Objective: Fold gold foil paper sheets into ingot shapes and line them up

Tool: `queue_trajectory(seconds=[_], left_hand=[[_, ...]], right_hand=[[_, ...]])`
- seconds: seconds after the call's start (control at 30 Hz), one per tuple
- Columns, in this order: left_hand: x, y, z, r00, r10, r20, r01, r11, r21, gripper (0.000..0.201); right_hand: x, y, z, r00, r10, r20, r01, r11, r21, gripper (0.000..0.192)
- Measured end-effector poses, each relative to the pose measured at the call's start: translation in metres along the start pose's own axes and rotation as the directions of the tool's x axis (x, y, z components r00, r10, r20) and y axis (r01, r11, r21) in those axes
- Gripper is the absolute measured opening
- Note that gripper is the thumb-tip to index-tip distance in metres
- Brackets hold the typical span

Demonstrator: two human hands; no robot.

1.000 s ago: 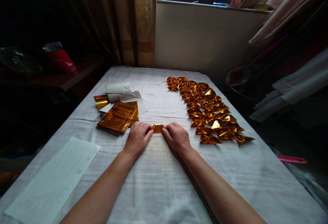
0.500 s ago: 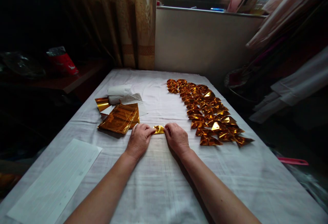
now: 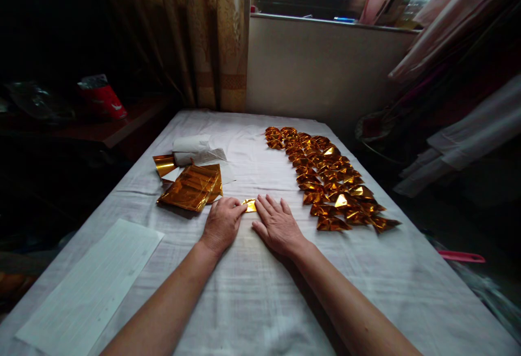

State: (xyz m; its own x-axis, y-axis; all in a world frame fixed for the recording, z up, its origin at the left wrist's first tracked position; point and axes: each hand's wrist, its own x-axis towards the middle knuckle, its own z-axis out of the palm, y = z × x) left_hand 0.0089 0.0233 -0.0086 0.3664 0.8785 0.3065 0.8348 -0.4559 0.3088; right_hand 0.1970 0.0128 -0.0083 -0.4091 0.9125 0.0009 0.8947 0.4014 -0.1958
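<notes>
One small gold foil strip [image 3: 251,205] lies between the left hand [image 3: 222,220], pinching one end, and the right hand [image 3: 279,224], flat and open at the other. Beyond the left hand sits a foil stack [image 3: 191,188]; beyond the right, folded foil pieces [image 3: 325,174] in rows.

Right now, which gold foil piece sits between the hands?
The small strip, between the left hand and right hand. The folded pieces lie in rows farther right; the foil sheets lie farther left.
</notes>
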Motion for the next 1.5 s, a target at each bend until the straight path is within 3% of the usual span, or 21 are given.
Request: queue_trajectory(seconds=[0.23,0.47,0.73,0.83,1.0,1.17,1.3,1.5], left_hand=[[-0.001,-0.002,-0.005,0.999,0.042,-0.004,-0.042,0.999,0.003,0.019],[0.009,-0.011,-0.007,0.989,0.127,0.07,-0.133,0.988,0.082,0.013],[0.013,-0.007,-0.01,0.99,0.126,0.06,-0.131,0.987,0.09,0.02],[0.014,-0.005,-0.014,0.994,0.094,0.049,-0.096,0.994,0.053,0.02],[0.016,-0.002,-0.024,0.998,-0.009,0.055,0.013,0.998,-0.056,0.018],[0.018,0.001,-0.025,0.974,-0.152,0.167,0.176,0.974,-0.139,0.027],[0.02,0.008,-0.022,0.927,-0.273,0.259,0.295,0.954,-0.052,0.029],[0.022,0.024,-0.023,0.89,-0.383,0.245,0.357,0.923,0.147,0.023]], right_hand=[[-0.003,0.003,0.001,0.99,0.138,-0.014,-0.139,0.99,-0.019,0.056],[-0.002,0.0,0.002,0.989,0.131,-0.07,-0.131,0.991,0.002,0.053],[0.002,0.003,0.0,0.959,0.075,-0.274,-0.075,0.997,0.009,0.032],[0.006,0.004,-0.006,0.952,0.064,-0.3,-0.059,0.998,0.027,0.021],[0.01,0.01,-0.014,0.947,0.169,-0.272,-0.085,0.951,0.296,0.024],[0.011,0.014,-0.014,0.95,0.195,-0.243,-0.09,0.919,0.384,0.032],[0.006,0.01,-0.006,0.904,0.279,-0.325,-0.162,0.925,0.344,0.018],[0.004,0.003,0.007,0.846,0.297,-0.442,-0.216,0.95,0.226,0.014]])
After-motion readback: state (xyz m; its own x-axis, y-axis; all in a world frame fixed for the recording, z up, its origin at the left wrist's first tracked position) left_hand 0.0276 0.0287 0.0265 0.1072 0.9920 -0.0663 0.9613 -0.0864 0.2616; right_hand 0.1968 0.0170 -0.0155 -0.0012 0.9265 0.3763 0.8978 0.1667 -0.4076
